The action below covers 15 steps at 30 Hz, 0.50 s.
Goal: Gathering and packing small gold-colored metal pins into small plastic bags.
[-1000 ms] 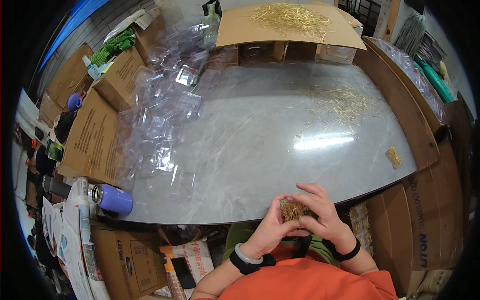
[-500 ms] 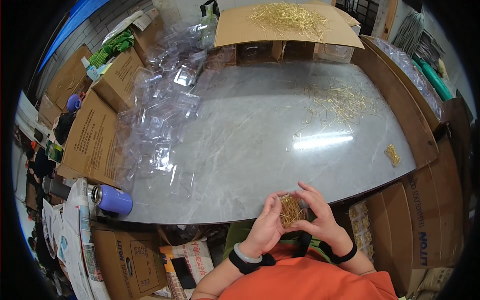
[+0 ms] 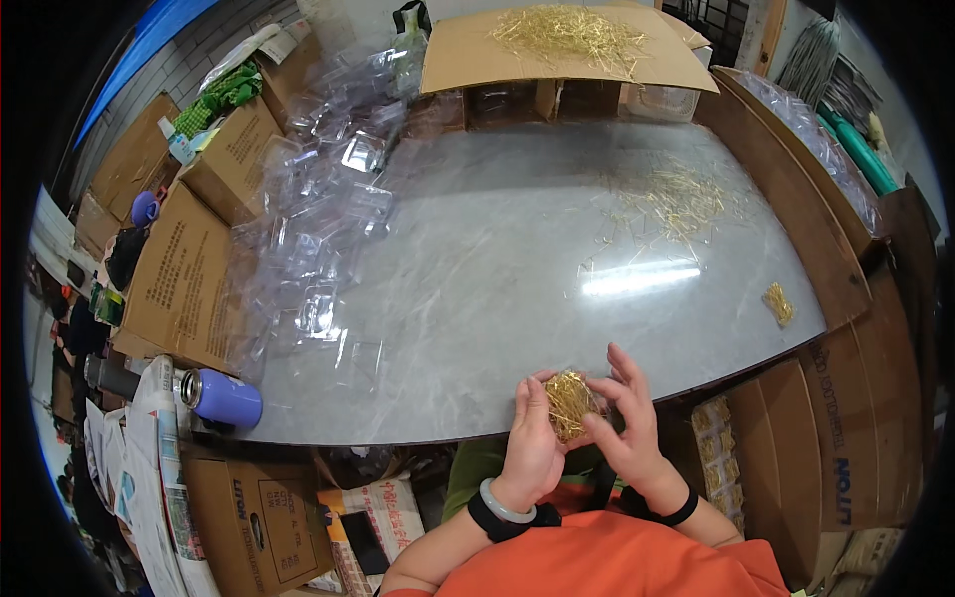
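At the near edge of the grey table (image 3: pixel 477 298), my left hand (image 3: pixel 530 438) is closed around the left side of a small clear plastic box packed with gold wire hooks (image 3: pixel 569 406). My right hand (image 3: pixel 629 418) grips its right side with thumb and bent fingers, while one or two fingertips point up and away. The box's clear walls barely show between my hands. Loose gold wire hooks (image 3: pixel 681 204) lie scattered on the right half of the table. Close to the right edge sits a small compact bundle of gold wire (image 3: pixel 779 304).
Many empty clear plastic boxes (image 3: pixel 318 219) are heaped along the left side. A larger gold wire pile (image 3: pixel 567 35) rests on a cardboard sheet (image 3: pixel 468 65) at the back. A purple bottle (image 3: pixel 227 398) lies at the left corner. Filled boxes (image 3: pixel 718 458) stand in a carton at lower right.
The box has come up slightly, and more of its gold filling faces me. My right fingers have shifted, with the fingertips now raised higher beside it.
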Each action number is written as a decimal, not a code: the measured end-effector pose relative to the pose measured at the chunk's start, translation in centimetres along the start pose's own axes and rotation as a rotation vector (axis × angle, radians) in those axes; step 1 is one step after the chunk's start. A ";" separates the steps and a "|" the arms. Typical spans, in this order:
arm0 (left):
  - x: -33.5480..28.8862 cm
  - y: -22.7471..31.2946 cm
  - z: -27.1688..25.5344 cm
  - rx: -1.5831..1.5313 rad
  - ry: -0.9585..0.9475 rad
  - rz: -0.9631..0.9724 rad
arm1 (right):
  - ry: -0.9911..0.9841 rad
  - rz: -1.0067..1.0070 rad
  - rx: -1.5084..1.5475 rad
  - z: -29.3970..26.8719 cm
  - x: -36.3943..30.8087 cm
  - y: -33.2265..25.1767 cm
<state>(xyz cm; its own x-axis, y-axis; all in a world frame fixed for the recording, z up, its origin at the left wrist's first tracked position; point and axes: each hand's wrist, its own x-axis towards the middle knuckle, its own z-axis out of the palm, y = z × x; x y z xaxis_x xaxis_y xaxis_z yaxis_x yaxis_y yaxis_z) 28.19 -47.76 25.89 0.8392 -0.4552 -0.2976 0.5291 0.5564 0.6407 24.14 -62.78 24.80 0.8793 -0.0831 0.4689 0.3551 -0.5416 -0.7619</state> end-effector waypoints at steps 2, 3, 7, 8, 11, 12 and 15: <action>0.2 -0.2 -0.1 0.047 -0.018 0.010 | -0.003 0.142 0.118 -0.4 0.6 -0.5; 0.1 -0.2 -0.1 0.048 -0.011 -0.007 | -0.007 0.111 0.085 -0.4 0.8 -0.3; -0.2 0.0 0.4 0.056 -0.016 -0.060 | 0.030 0.112 0.109 -0.4 1.4 -0.4; -0.2 0.1 0.4 0.059 -0.022 -0.069 | 0.048 0.145 0.157 -0.3 1.6 -0.7; -0.4 0.4 0.5 0.054 -0.013 -0.076 | 0.010 0.075 0.025 -0.7 2.1 -0.8; -0.3 0.3 0.2 0.056 -0.026 -0.070 | -0.026 0.044 -0.021 -0.6 2.2 -0.8; 0.0 -0.1 -0.3 0.059 -0.047 -0.065 | -0.093 0.017 -0.080 -0.5 2.4 -1.0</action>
<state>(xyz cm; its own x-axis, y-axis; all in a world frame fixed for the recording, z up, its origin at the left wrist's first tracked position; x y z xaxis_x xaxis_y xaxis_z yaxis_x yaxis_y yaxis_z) 28.15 -47.63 25.66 0.7955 -0.5219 -0.3077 0.5731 0.4832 0.6619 25.72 -62.86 26.87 0.9119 -0.0166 0.4102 0.3171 -0.6060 -0.7295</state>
